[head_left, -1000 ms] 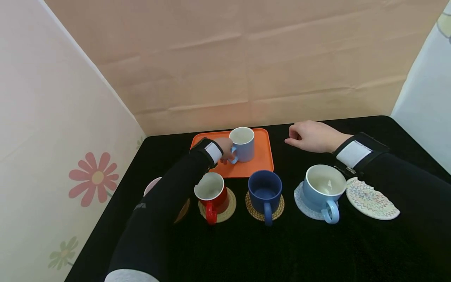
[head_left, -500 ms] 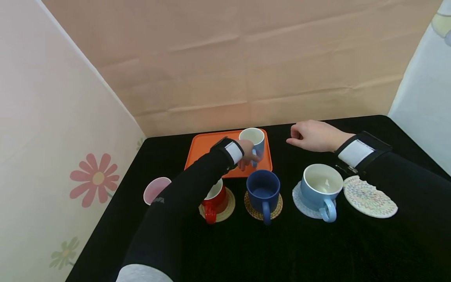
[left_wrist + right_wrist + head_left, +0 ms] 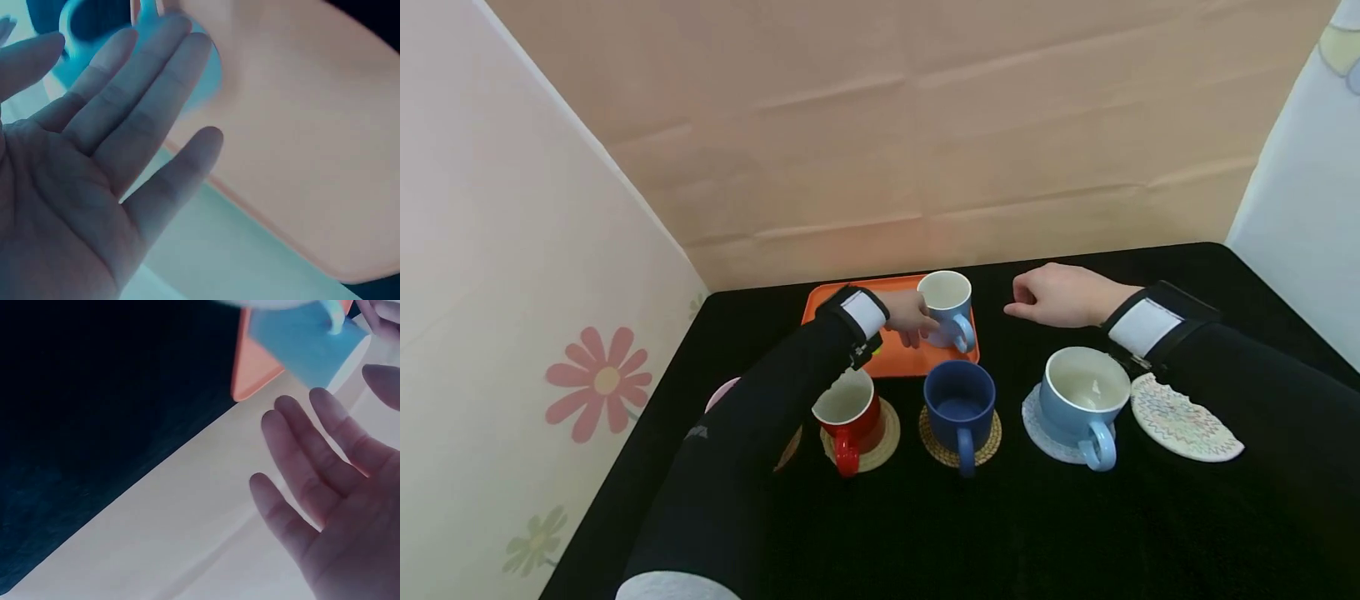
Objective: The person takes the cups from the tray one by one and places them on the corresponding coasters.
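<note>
A light blue mug (image 3: 946,307) with a white inside stands upright at the right end of the orange tray (image 3: 891,363). Its handle points toward the front right. My left hand (image 3: 907,314) is at the mug's left side, over the tray. In the left wrist view its fingers (image 3: 147,128) are nearly straight and grip nothing; whether they touch the mug I cannot tell. Right of the tray, my right hand (image 3: 1060,293) hovers above the black table with loosely bent fingers and holds nothing. The right wrist view has those fingers (image 3: 303,465) spread, apart from the mug (image 3: 306,340).
Along the front stand a red mug (image 3: 868,421), a dark blue mug (image 3: 955,412) and a wide light blue cup (image 3: 1078,404), each on a coaster. A pink cup (image 3: 721,392) is mostly behind my left sleeve. A patterned coaster (image 3: 1187,425) lies at right, partly covered.
The light blue mug has shifted right along the tray, and its handle has turned from front left to front right. My left hand has come off the handle and drawn back left.
</note>
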`<act>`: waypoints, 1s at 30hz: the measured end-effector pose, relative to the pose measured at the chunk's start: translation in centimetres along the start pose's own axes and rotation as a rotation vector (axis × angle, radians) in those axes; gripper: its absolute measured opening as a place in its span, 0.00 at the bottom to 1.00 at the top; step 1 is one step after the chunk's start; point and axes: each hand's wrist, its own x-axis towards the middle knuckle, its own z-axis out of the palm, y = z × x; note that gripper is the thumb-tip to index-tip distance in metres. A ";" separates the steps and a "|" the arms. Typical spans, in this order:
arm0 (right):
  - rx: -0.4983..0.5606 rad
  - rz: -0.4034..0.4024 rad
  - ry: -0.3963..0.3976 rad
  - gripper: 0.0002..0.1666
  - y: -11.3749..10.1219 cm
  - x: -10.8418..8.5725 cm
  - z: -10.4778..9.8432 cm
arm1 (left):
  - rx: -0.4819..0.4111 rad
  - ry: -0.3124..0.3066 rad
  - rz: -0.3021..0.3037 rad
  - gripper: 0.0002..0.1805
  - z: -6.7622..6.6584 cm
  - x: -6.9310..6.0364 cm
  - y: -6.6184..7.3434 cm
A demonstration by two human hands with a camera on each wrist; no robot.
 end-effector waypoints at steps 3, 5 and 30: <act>-0.017 -0.012 -0.026 0.14 -0.7 0.6 -0.2 | -0.013 0.046 0.002 0.20 -0.9 -1.4 -1.1; -0.037 -0.024 -0.036 0.14 -1.2 1.2 -0.1 | -0.021 0.084 -0.005 0.19 -1.3 -2.2 -1.9; -0.055 0.069 -0.152 0.12 -2.9 3.6 2.1 | -0.035 0.322 0.034 0.15 -0.3 -3.4 -4.3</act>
